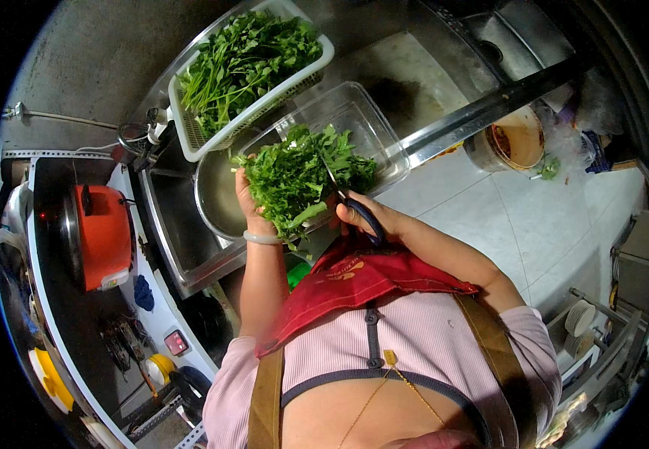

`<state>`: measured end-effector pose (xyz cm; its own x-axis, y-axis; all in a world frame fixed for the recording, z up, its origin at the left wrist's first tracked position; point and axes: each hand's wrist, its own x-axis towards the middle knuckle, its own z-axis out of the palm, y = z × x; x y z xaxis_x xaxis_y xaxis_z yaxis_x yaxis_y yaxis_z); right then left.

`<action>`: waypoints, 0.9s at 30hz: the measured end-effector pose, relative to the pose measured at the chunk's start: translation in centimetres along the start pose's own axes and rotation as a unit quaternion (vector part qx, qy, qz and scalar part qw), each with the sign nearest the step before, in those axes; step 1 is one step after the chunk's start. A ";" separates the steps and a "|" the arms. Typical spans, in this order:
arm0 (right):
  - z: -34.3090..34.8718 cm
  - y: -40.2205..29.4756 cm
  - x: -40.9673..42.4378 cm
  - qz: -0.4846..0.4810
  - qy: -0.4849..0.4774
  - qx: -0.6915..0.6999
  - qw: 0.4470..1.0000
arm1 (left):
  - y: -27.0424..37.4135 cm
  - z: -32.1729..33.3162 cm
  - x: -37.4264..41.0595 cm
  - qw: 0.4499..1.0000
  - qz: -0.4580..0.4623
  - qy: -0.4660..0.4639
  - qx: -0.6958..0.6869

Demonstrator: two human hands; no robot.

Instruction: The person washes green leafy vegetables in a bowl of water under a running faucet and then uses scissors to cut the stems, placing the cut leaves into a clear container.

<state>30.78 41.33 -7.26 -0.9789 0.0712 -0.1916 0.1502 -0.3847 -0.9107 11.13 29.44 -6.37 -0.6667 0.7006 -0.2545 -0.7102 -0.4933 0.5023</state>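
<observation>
My left hand [250,199] holds a large bunch of leafy green herbs [288,182] from its left side; part of the fingers is hidden behind the leaves. In my right hand [361,216] is a pair of scissors [365,212] with dark handles, its blades pointing up into the leaves. Below the bunch and beyond it lies a clear plastic tub [383,132], whose contents are partly hidden by the leaves. Behind stands a pale plastic basket [257,119] heaped with long-stemmed greens [257,62]. A round metal basin [212,196] of cloudy liquid sits left of the bunch.
The basin stands in a stainless steel sink [173,224]. A red rice cooker [105,236] is on the left counter, near a blue scouring pad [144,293]. On the tiled floor at the right are a dirty bucket [490,146] and plastic bags [571,143].
</observation>
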 end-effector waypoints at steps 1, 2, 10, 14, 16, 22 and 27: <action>-0.1 -0.4 0.0 -0.008 -0.001 -0.004 1.000 | 0.0 0.1 0.0 1.000 -0.004 -0.007 0.002; -0.1 -0.8 0.0 -0.015 -0.003 -0.007 1.000 | 0.0 0.0 0.1 1.000 -0.004 0.000 0.006; -1.1 -0.1 0.5 0.106 0.053 -0.018 0.993 | 1.0 2.0 0.3 0.999 -0.001 0.031 0.030; -2.0 0.7 -1.1 0.088 0.019 0.029 0.996 | 1.4 1.7 0.8 0.994 0.084 0.062 0.032; -2.6 -0.9 -2.2 0.107 -0.056 -0.026 0.992 | 1.1 1.7 1.2 0.983 0.160 0.088 0.032; -2.2 -0.1 -4.4 0.170 -0.134 0.160 0.963 | -0.1 4.4 1.9 0.954 0.256 0.111 0.111; -0.8 -1.4 -3.7 0.153 -0.183 0.098 0.966 | -0.2 3.9 3.2 0.940 0.291 0.128 0.122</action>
<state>34.35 42.31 -5.55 -0.8815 -0.3894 -0.2672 0.4470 -0.5055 -0.7380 10.05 33.76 -4.07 -0.9810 0.1866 -0.0533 -0.1568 -0.6001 0.7844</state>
